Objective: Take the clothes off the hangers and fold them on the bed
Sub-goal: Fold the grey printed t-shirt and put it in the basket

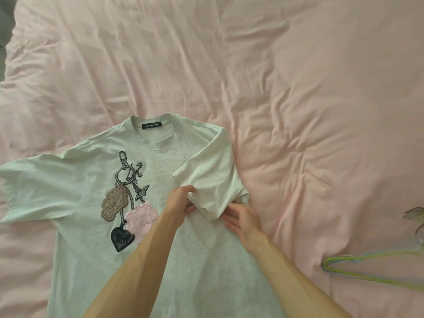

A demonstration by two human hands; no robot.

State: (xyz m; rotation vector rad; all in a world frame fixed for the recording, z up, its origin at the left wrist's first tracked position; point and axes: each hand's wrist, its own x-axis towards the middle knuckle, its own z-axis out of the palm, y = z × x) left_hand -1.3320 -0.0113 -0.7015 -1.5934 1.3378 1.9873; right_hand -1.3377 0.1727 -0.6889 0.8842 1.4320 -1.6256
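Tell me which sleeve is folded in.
The folded sleeve is the one the left hand pinches, doubled over the shirt. The other sleeve lies spread flat on the bed.

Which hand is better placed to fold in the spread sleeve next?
Probably left: the left hand is nearer the spread sleeve, though it pinches the folded sleeve; the right hand lies flat farther away.

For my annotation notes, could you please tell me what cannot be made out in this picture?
Head view:
T-shirt hem: cut off by the bottom edge.
Neck label wording: too small to read.
Hangers: run off the right edge; their number is unclear.
Left hand: partly hidden under the folded sleeve it pinches.
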